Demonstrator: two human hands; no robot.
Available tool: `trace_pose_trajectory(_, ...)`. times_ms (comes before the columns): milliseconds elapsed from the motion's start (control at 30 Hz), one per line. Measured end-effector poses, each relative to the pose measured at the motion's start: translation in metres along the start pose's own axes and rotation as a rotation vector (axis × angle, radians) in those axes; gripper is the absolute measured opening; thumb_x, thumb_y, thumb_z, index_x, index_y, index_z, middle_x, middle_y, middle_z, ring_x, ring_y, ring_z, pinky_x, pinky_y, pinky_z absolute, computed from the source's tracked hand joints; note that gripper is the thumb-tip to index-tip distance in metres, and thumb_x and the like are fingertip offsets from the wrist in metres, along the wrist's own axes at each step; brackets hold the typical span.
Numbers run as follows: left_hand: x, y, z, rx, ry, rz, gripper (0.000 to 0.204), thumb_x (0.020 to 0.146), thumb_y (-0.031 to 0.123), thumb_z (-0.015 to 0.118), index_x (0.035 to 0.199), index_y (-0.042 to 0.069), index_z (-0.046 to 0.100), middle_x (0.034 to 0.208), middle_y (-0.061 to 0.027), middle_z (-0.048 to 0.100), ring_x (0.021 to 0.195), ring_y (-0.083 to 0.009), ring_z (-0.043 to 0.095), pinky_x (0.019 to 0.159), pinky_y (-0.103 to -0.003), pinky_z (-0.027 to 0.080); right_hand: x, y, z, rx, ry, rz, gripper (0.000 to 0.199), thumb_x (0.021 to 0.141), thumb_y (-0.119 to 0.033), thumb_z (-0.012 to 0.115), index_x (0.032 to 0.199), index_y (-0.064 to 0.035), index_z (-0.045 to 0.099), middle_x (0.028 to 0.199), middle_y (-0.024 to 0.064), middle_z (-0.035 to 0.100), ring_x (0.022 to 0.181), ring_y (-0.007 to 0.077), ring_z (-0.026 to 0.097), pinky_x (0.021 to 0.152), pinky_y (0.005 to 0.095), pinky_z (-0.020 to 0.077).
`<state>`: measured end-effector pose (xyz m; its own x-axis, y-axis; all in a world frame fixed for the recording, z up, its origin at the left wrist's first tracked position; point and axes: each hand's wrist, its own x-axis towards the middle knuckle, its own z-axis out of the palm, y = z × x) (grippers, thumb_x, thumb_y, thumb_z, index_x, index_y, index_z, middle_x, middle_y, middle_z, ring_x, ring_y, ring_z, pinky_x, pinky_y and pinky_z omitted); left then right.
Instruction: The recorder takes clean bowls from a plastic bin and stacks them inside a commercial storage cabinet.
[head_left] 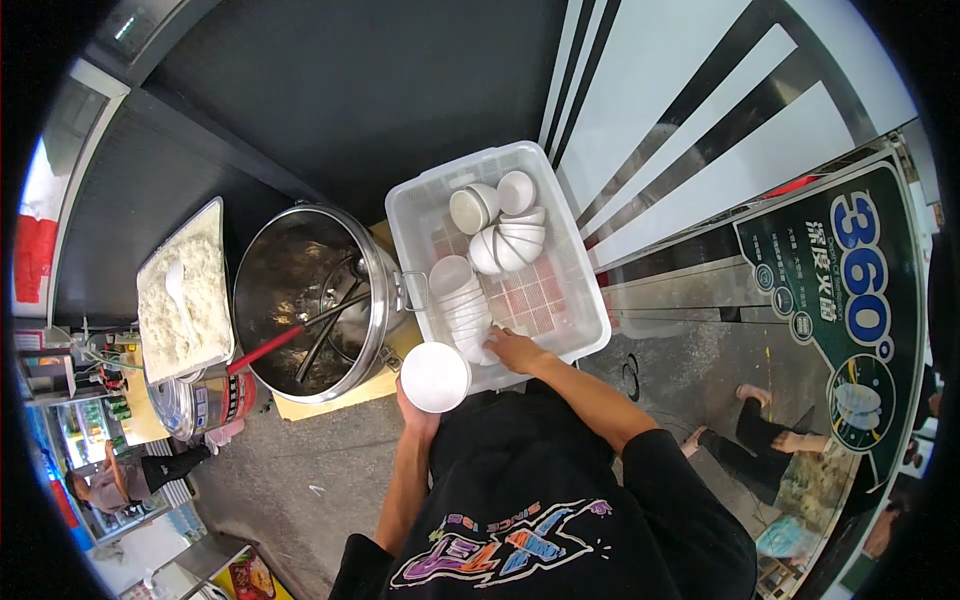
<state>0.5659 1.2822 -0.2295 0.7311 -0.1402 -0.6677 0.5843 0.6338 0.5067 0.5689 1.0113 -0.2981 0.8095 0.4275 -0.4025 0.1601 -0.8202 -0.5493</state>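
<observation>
My left hand (pixel 418 412) is closed round a white bowl (pixel 436 377), its round mouth turned up toward me, just off the near left corner of a white plastic basket (pixel 408 205). My right hand (pixel 515 351) reaches over the basket's near edge, its fingers closed on the near end of a row of nested white bowls (pixel 462 308) lying on their sides. Part of its grip is hidden by the bowls. Farther back in the basket lie a curved row of nested bowls (pixel 508 245) and several others (pixel 474 208).
Left of the basket stands a large steel pot (pixel 370 262) with ladles inside, one with a red handle (pixel 268 349). Beyond it is a tray of white, crumbly food (pixel 205 250) with a white spoon (pixel 180 295). A striped panel (pixel 690 110) borders the right side. Other people are farther off.
</observation>
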Motion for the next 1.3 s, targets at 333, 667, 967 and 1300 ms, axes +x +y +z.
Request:
trace_pose_trajectory(333, 0.002, -0.007, 0.019, 0.058, 0.002, -0.011, 0.055, 0.107, 0.047, 0.033, 0.143, 0.01, 0.052, 0.138, -0.0076, 0.063, 0.127, -0.0282, 0.059, 0.108, -0.046, 0.048, 0.01, 0.04, 0.016, -0.217, 0.119, 0.055, 0.034, 0.086, -0.007, 0.065, 0.119, -0.0128, 0.065, 0.144, 0.0123, 0.046, 0.125, 0.0385, 0.057, 0.088, 0.0424, 0.061)
trace_pose_trajectory(667, 0.006, -0.009, 0.021, 0.1, -0.041, -0.034, 0.062, 0.105, 0.054, 0.032, 0.145, 0.01, 0.051, 0.141, -0.0101, 0.06, 0.129, -0.0312, 0.058, 0.108, -0.05, 0.048, -0.001, 0.049, -0.003, -0.198, -0.056, 0.032, 0.033, 0.093, -0.016, 0.065, 0.126, -0.0147, 0.065, 0.133, 0.0105, 0.054, 0.128, 0.039, 0.05, 0.107, 0.0449, 0.0482)
trace_pose_trajectory(967, 0.011, -0.007, 0.03, 0.09, -0.062, -0.059, 0.056, 0.107, 0.046, 0.032, 0.144, 0.009, 0.052, 0.137, -0.0089, 0.063, 0.127, -0.028, 0.06, 0.107, -0.046, 0.049, -0.02, 0.037, -0.029, -0.12, -0.045, 0.149, 0.032, 0.092, -0.017, 0.065, 0.124, -0.0138, 0.067, 0.127, 0.014, 0.058, 0.127, 0.0395, 0.048, 0.105, 0.0473, 0.0463)
trace_pose_trajectory(1300, 0.023, -0.004, 0.037, 0.072, -0.035, -0.087, 0.058, 0.108, 0.048, 0.031, 0.143, 0.008, 0.052, 0.139, -0.0096, 0.062, 0.126, -0.0272, 0.061, 0.107, -0.045, 0.049, -0.086, -0.018, -0.14, 0.265, 0.489, 0.231, 0.014, 0.086, -0.01, 0.072, 0.098, -0.0055, 0.072, 0.097, 0.0117, 0.065, 0.093, 0.0323, 0.065, 0.08, 0.0437, 0.0524)
